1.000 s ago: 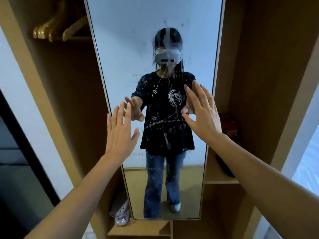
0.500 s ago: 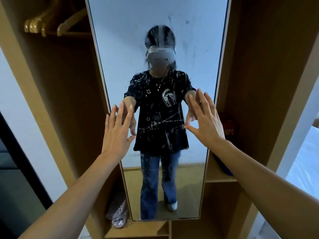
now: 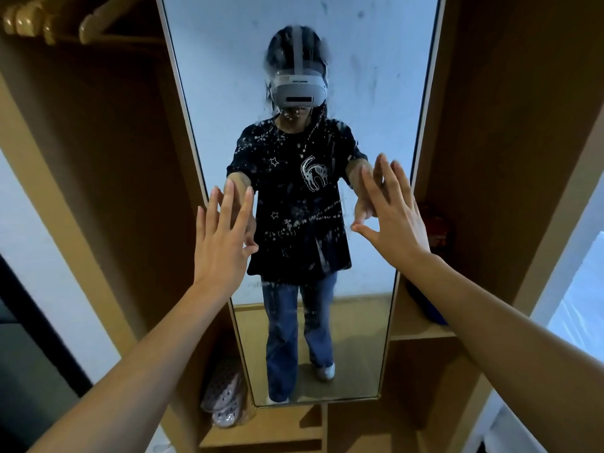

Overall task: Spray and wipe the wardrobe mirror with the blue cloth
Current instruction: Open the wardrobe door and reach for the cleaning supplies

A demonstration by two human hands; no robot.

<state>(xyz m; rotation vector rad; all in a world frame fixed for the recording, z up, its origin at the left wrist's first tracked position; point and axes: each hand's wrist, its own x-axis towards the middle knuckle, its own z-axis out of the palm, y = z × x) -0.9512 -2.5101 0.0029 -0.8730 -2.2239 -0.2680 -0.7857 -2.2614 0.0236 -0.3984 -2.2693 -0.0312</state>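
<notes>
Both hands are raised flat, fingers straight and holding nothing, before the tall upright mirror [image 3: 376, 93], and of the two the right hand [image 3: 392, 220] is nearer the dark blue thing, probably the cloth [image 3: 428, 308], on the shelf [image 3: 421, 333] below-right, the left hand [image 3: 222, 237] well apart.

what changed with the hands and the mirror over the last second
Little: the view closed in on the mirror, and both open hands, left hand and right hand, stayed raised before it, holding nothing. Droplets still speckle the glass; nothing taken hold of or let go.
</notes>
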